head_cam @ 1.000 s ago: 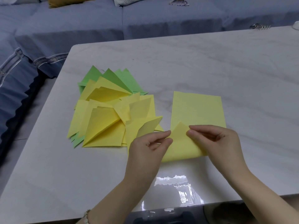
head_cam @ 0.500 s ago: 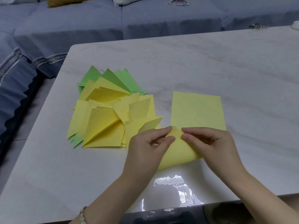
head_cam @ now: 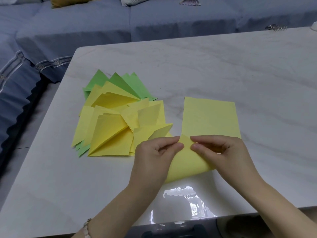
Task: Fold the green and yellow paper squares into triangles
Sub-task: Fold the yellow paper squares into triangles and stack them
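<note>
A yellow paper sheet (head_cam: 210, 117) lies flat on the white marble table (head_cam: 223, 66), its near part curled up and over towards the far side. My left hand (head_cam: 154, 157) and my right hand (head_cam: 221, 152) both pinch the raised corner between thumb and forefinger. The curved fold (head_cam: 187, 170) bulges off the table between my hands, uncreased. To the left lies a loose heap of folded yellow triangles (head_cam: 109, 133), with green triangles (head_cam: 127, 83) fanned out at its far edge and peeking from under its near left.
A blue-grey sofa (head_cam: 96, 31) runs along the table's far and left sides. A metal hair clip (head_cam: 276, 28) rests at the far right table edge. A bright light reflection (head_cam: 183, 201) shines on the tabletop near my wrists.
The raised yellow corner has come a little closer to me, and my two hands have drawn closer together on it. The heap of triangles has not moved.
</note>
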### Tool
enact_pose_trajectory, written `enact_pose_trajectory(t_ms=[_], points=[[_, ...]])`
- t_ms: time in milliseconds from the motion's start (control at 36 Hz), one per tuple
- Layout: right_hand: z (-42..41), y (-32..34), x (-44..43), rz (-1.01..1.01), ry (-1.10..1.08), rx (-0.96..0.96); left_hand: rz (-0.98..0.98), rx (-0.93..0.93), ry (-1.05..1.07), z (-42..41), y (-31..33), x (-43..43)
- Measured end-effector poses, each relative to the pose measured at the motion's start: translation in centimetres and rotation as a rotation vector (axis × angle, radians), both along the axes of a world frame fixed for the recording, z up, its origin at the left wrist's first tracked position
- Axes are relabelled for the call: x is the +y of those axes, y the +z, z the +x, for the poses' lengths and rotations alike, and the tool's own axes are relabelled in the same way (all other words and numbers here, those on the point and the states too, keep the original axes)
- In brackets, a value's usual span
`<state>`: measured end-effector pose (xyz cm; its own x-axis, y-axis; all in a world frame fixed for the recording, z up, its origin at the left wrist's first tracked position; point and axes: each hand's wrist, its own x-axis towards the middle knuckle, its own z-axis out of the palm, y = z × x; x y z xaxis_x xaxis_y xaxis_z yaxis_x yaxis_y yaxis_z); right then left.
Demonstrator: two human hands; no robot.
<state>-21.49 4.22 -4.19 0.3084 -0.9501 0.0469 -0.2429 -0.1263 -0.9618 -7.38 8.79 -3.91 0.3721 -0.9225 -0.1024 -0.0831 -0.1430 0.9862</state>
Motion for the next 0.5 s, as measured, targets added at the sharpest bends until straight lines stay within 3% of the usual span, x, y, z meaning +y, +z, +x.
enact_pose_trajectory(t_ms=[500], points=[[-0.60, 0.22, -0.85, -0.019, 0.131, 0.074, 0.037, -0.170, -0.120, 0.64, 0.14, -0.43]])
